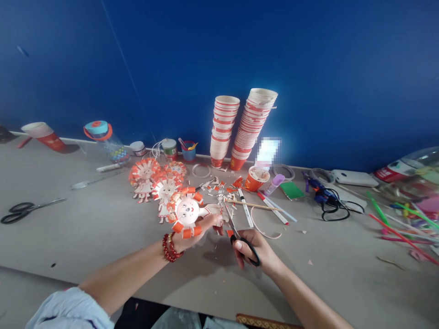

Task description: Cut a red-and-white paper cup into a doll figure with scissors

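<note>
A paper doll (187, 210) with a drawn face and a ring of orange-and-white curled strips is held in my left hand (202, 227), its white body pointing right. My right hand (255, 251) grips black-handled scissors (253, 250), whose blades reach up and left to the lower end of the doll's body. Whether the blades touch the paper I cannot tell. Several similar paper dolls (146, 176) lie just beyond my left hand. Orange and white paper scraps (221, 189) are scattered behind the scissors.
Two tall stacks of paper cups (224, 130) stand by the blue wall. A scrap-filled cup (257, 179), markers (245, 208) and a blue glue gun (322, 194) lie ahead and right. Another pair of scissors (27, 210) rests far left, near a clear bottle (108, 141).
</note>
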